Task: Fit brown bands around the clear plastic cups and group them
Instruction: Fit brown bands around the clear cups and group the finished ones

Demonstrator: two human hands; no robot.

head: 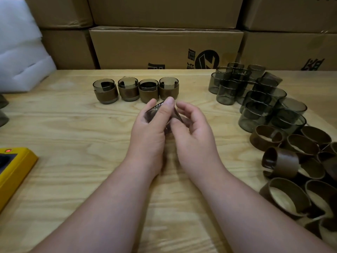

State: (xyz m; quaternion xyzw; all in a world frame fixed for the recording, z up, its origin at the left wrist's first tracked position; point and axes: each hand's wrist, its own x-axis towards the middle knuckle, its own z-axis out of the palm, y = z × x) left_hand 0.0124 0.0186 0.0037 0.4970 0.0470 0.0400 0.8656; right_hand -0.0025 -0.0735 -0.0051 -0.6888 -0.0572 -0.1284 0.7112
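Observation:
At the middle of the wooden table, my left hand (149,128) and my right hand (193,130) both grip one clear smoky plastic cup (155,111), tilted on its side. A brown band seems to be around its lower part, mostly hidden by my fingers. Behind my hands stands a row of several banded cups (135,90). Several bare clear cups (255,99) cluster at the right. Loose brown bands (291,170) lie heaped at the near right.
Stacked cardboard boxes (164,46) wall off the table's far edge. White foam sheets (20,52) sit at the far left. A yellow device (12,170) lies at the left edge. Two dark objects (2,110) peek in at the far left edge.

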